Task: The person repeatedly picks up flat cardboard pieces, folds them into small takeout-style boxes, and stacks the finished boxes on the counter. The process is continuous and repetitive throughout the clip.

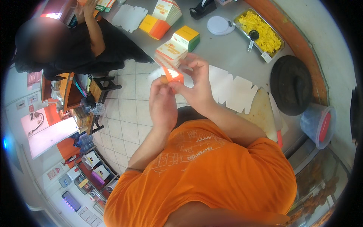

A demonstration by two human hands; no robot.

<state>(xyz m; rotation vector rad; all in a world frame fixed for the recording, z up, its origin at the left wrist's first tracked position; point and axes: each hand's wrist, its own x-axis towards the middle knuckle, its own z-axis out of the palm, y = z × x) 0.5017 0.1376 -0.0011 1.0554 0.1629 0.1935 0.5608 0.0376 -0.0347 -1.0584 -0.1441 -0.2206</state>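
In front of my chest, over the table's near edge, I hold a small orange-and-white carton (175, 76) between both hands. My left hand (163, 100) has its fingers closed on the carton's lower left side. The thumb and curled fingers of my right hand (197, 84) grip its right side. Just beyond the carton, a stack of white printed cartons (172, 50) stands on the table, partly hidden by my fingers. A yellow-and-green carton (188, 38) is right behind that stack. Flat white carton blanks (239, 94) lie to the right of my hands.
A metal tray (280, 45) of yellow pieces, a white scale (218, 25) and a tape dispenser (202, 8) stand farther back. To the right are a round black lid (291, 85), a cutting board (261, 111), a red-handled knife (279, 138) and a plastic tub (310, 123). A co-worker (75, 47) is at far left.
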